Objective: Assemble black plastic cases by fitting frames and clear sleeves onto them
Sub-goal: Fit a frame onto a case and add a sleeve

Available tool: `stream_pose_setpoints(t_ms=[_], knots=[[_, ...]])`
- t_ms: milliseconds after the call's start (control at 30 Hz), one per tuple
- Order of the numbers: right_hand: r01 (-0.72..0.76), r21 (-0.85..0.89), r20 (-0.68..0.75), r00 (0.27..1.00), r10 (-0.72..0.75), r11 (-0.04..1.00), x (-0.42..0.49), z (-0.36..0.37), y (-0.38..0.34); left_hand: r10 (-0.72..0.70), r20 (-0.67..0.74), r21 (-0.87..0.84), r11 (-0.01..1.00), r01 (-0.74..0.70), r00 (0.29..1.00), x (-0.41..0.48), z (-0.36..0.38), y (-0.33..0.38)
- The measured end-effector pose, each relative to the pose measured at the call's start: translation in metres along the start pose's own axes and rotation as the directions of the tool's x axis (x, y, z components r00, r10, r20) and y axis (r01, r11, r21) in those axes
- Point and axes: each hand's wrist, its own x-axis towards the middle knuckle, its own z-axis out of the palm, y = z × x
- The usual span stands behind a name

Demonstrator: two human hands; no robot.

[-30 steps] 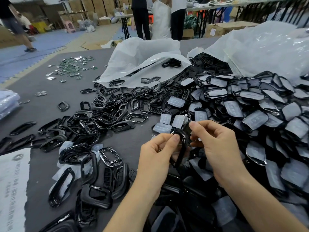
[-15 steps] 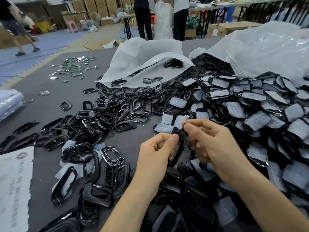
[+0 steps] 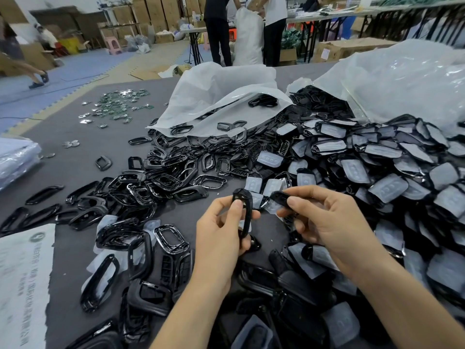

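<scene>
My left hand (image 3: pixel 221 238) pinches a glossy black frame (image 3: pixel 245 212) on edge between thumb and fingers, above the grey table. My right hand (image 3: pixel 324 220) holds a black case piece (image 3: pixel 280 197) between thumb and forefinger, a short gap to the right of the frame. A wide heap of black cases in clear sleeves (image 3: pixel 377 177) lies to the right. Loose black frames (image 3: pixel 161 182) lie spread to the left.
Two white plastic bags (image 3: pixel 216 96) lie open at the back with parts spilling out. Small green circuit boards (image 3: pixel 120 102) lie far left. A printed white bag (image 3: pixel 22 278) is at the near left edge. People stand beyond the table.
My hands have drawn apart: the frame stays in my left hand and the case piece has moved right with my right hand. Before, both pieces were held together.
</scene>
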Motion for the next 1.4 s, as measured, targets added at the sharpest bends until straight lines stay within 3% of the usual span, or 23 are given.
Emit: stream_pose_setpoints(t_ms=[533,800,1067,1400], knots=[[0.079,-0.020,-0.034,0.996,-0.080,0.997,-0.002,0.003,0.002,-0.033,-0.028,-0.087,0.996,0.030,0.999,-0.003,0.003,0.004],[0.072,-0.035,-0.024,0.997,-0.073,0.997,-0.002,0.006,0.006,-0.191,0.000,-0.333,0.926,0.180,0.982,0.001,0.003,0.003],[0.174,-0.293,0.009,0.984,-0.179,0.940,-0.009,0.016,0.015,-0.235,0.009,-0.377,0.900,0.221,0.972,0.002,0.004,0.001],[0.231,-0.441,-0.031,0.962,-0.272,0.868,-0.006,0.012,0.016,-0.253,0.138,-0.450,0.845,0.288,0.958,0.000,0.003,0.001]])
